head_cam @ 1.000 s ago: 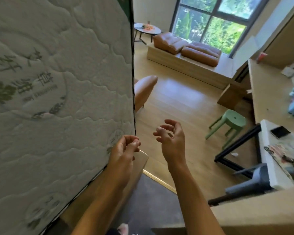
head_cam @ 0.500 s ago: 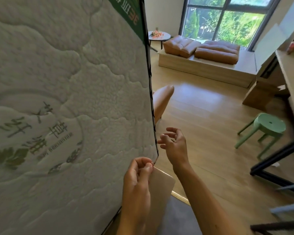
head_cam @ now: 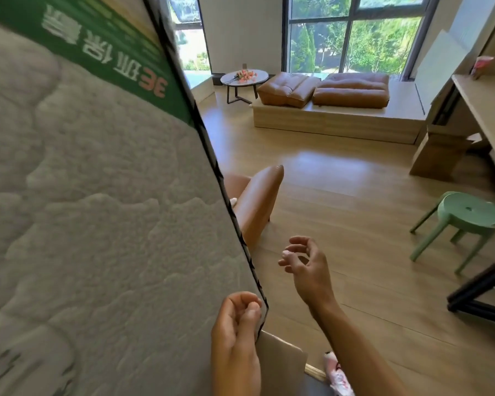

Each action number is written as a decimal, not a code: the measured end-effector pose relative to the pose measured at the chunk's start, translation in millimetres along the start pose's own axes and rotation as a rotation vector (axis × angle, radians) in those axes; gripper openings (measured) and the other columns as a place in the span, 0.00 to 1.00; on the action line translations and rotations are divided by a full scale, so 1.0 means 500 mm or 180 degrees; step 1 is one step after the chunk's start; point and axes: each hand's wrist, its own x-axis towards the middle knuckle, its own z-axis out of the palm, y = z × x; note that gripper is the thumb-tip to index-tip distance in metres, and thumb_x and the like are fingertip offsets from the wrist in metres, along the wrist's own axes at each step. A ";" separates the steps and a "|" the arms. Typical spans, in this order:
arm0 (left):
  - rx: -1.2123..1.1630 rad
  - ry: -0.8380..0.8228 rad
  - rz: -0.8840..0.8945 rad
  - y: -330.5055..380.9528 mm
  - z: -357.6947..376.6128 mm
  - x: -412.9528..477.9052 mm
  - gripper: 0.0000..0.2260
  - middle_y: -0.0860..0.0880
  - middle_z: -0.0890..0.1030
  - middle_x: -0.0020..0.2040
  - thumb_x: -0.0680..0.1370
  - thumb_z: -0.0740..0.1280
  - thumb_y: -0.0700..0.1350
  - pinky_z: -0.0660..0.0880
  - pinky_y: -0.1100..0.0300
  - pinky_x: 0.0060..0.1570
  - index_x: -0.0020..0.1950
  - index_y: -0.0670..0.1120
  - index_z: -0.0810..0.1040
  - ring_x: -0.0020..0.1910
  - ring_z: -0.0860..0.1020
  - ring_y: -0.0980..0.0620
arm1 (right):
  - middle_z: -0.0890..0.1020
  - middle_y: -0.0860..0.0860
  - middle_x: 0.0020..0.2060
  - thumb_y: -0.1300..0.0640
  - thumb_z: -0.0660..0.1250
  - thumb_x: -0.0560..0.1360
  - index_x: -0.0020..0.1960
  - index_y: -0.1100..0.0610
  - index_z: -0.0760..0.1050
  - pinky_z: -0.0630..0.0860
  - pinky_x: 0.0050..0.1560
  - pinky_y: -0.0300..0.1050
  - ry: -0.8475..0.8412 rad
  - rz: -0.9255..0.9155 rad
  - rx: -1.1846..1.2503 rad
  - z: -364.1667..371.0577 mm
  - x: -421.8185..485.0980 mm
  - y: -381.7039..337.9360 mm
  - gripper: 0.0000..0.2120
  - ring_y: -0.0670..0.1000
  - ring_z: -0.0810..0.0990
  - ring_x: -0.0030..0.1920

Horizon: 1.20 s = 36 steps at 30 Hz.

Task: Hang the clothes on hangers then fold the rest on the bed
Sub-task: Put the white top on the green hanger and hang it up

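Your left hand (head_cam: 235, 330) is curling its fingers against the thumb at the lower corner of the upright mattress (head_cam: 97, 210), which is filling the space to that hand's left. Whether it is pinching the black edging (head_cam: 235, 221) cannot be told. Your right hand (head_cam: 306, 267) is hanging in the air just beyond, fingers loosely curled, holding nothing. A green stool (head_cam: 466, 215) is standing well to its right.

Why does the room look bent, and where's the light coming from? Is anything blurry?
Head view: the wide-angle lens bows the mattress edge and window frames; daylight through the window leaves a pale sheen on the wooden floor; the near mattress looks smeared at lower left.
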 end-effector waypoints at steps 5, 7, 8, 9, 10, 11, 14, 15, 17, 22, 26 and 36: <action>0.0233 -0.0092 0.0017 0.001 0.193 0.135 0.08 0.52 0.82 0.35 0.71 0.65 0.48 0.70 0.61 0.37 0.44 0.44 0.78 0.39 0.76 0.52 | 0.82 0.52 0.47 0.60 0.69 0.79 0.56 0.51 0.75 0.84 0.49 0.55 0.0124 0.0046 0.0020 -0.113 0.183 0.029 0.08 0.50 0.85 0.42; 0.0270 -0.0104 -0.0013 -0.009 0.294 0.206 0.11 0.51 0.82 0.37 0.69 0.64 0.49 0.70 0.58 0.39 0.45 0.44 0.79 0.40 0.76 0.50 | 0.82 0.53 0.47 0.60 0.69 0.79 0.56 0.52 0.75 0.83 0.49 0.55 0.0130 0.0078 0.0026 -0.164 0.270 0.034 0.08 0.51 0.85 0.42; 0.0289 -0.0120 -0.0049 -0.013 0.348 0.243 0.09 0.51 0.82 0.38 0.71 0.66 0.49 0.70 0.57 0.40 0.45 0.44 0.79 0.41 0.77 0.50 | 0.82 0.53 0.46 0.61 0.69 0.78 0.56 0.52 0.76 0.83 0.50 0.56 0.0142 0.0089 0.0038 -0.191 0.311 0.034 0.08 0.51 0.85 0.42; 0.0285 -0.0181 -0.0068 -0.014 0.405 0.280 0.08 0.50 0.83 0.39 0.73 0.67 0.48 0.70 0.56 0.41 0.46 0.45 0.79 0.43 0.77 0.49 | 0.82 0.52 0.46 0.61 0.69 0.78 0.55 0.52 0.76 0.83 0.50 0.55 0.0161 0.0070 0.0061 -0.221 0.356 0.032 0.08 0.52 0.85 0.42; 0.0303 -0.0238 -0.0069 -0.011 0.460 0.315 0.07 0.50 0.83 0.40 0.75 0.67 0.48 0.71 0.55 0.43 0.46 0.46 0.80 0.44 0.78 0.49 | 0.82 0.52 0.45 0.61 0.70 0.77 0.55 0.51 0.76 0.83 0.49 0.55 0.0142 0.0045 0.0080 -0.249 0.396 0.025 0.09 0.52 0.85 0.42; 0.0330 -0.0285 -0.0071 -0.009 0.513 0.349 0.06 0.50 0.84 0.41 0.76 0.67 0.48 0.72 0.55 0.45 0.47 0.47 0.80 0.45 0.79 0.49 | 0.82 0.52 0.45 0.61 0.70 0.77 0.54 0.51 0.76 0.83 0.49 0.55 0.0097 0.0049 0.0075 -0.277 0.437 0.018 0.09 0.53 0.85 0.42; 0.0347 -0.0462 -0.0015 0.009 0.663 0.435 0.05 0.49 0.84 0.46 0.82 0.65 0.46 0.74 0.52 0.50 0.50 0.49 0.80 0.50 0.81 0.48 | 0.82 0.51 0.44 0.60 0.70 0.77 0.54 0.50 0.76 0.83 0.48 0.53 0.0033 0.0004 0.0009 -0.362 0.548 -0.009 0.09 0.53 0.85 0.43; 0.0345 -0.0516 0.0014 0.018 0.705 0.460 0.07 0.48 0.84 0.47 0.83 0.63 0.45 0.74 0.52 0.51 0.51 0.49 0.80 0.51 0.81 0.48 | 0.82 0.51 0.44 0.60 0.70 0.77 0.54 0.50 0.76 0.83 0.47 0.52 0.0076 0.0013 0.0047 -0.386 0.583 -0.020 0.08 0.53 0.85 0.42; 0.0384 -0.0595 0.0016 0.035 0.792 0.513 0.08 0.48 0.84 0.49 0.84 0.61 0.45 0.76 0.51 0.53 0.53 0.47 0.79 0.52 0.82 0.48 | 0.82 0.51 0.44 0.59 0.70 0.78 0.54 0.52 0.76 0.83 0.46 0.50 0.0197 0.0048 0.0074 -0.435 0.658 -0.031 0.07 0.52 0.85 0.42; 0.0367 -0.0748 -0.0045 0.060 0.959 0.666 0.08 0.48 0.84 0.50 0.84 0.61 0.46 0.77 0.48 0.56 0.54 0.46 0.79 0.53 0.82 0.48 | 0.82 0.51 0.45 0.60 0.69 0.79 0.55 0.53 0.76 0.83 0.47 0.48 0.0279 0.0194 0.0172 -0.506 0.854 -0.036 0.06 0.52 0.85 0.42; 0.0355 -0.0795 -0.0096 0.051 1.078 0.819 0.08 0.49 0.84 0.49 0.83 0.61 0.47 0.77 0.49 0.55 0.55 0.46 0.79 0.52 0.82 0.49 | 0.81 0.52 0.44 0.62 0.69 0.78 0.54 0.53 0.76 0.82 0.45 0.46 0.0205 0.0251 0.0153 -0.520 1.039 -0.027 0.07 0.53 0.85 0.41; 0.0343 -0.1157 0.0116 0.190 1.382 1.268 0.08 0.51 0.85 0.47 0.83 0.61 0.46 0.77 0.48 0.54 0.53 0.48 0.80 0.51 0.82 0.49 | 0.81 0.53 0.47 0.60 0.67 0.80 0.56 0.54 0.75 0.81 0.45 0.44 0.0421 0.0016 0.0225 -0.554 1.575 -0.146 0.06 0.52 0.86 0.42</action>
